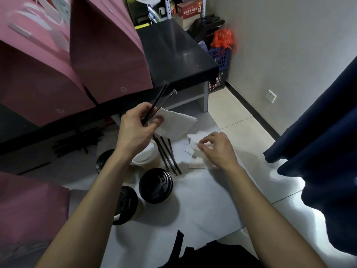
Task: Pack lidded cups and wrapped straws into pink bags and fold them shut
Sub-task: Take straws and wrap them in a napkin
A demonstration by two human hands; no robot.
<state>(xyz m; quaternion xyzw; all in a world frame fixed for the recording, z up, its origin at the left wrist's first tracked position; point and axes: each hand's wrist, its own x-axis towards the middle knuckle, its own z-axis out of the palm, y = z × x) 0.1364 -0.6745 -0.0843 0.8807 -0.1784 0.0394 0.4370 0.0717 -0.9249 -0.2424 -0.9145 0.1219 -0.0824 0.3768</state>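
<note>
1. L hand (138, 122): raised above the white sheet (202, 200) that covers the floor, fingers clamped on two black wrapped straws (158, 102) plus a white napkin (174, 122); straws tilt up and away toward the black table (173, 53).
2. R hand (216, 149): lowered onto a small stack of napkins (195, 151) on the sheet, fingertips pinched together on the top napkin's edge.
3. Loose straws (167, 155): several black wrapped ones lie on the sheet between the two hands, just beside the cups.
4. Black-lidded cup (155, 185): upright on the sheet, near the L forearm; a 2nd black-lidded cup (125, 205) stands partly hidden under that arm; a 3rd black lid (105, 159) shows behind it.
5. White-lidded cup (147, 153): upright, partly hidden by the L wrist.
6. Pink bags (108, 55): two stand side by side on the black table, tops folded over; another pink bag (29, 209) sits at lower left.
7. Straw pile (77, 142): dark, in shadow under the table; detail unclear.
8. Dark blue curtain (318, 151): hangs at right.
</note>
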